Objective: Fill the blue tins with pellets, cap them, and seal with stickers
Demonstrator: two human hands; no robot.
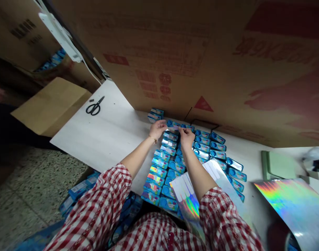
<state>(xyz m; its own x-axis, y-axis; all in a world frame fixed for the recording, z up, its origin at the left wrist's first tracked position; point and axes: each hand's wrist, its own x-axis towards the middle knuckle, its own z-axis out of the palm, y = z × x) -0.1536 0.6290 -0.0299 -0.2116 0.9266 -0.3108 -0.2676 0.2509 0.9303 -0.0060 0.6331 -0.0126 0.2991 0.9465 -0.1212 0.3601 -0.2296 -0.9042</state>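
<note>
Rows of small blue packages [172, 174] lie side by side on the white table, several with shiny rainbow strips along one end. Above the far end of the left rows, my left hand [157, 130] pinches one end of a thin, shiny sticker strip [173, 128]. The strip's other end is between the closed fingers of my right hand [187, 138]. Whether the strip touches the package below it, I cannot tell. A sheet of holographic stickers [187, 195] rests across the packages under my right forearm.
A big cardboard box [159, 52] walls off the far side. Black scissors [95, 107] lie on the table [109, 136] at left. A second holographic sheet [295, 202] and a green box [279, 165] are at right. More blue packages [81, 188] sit low at left.
</note>
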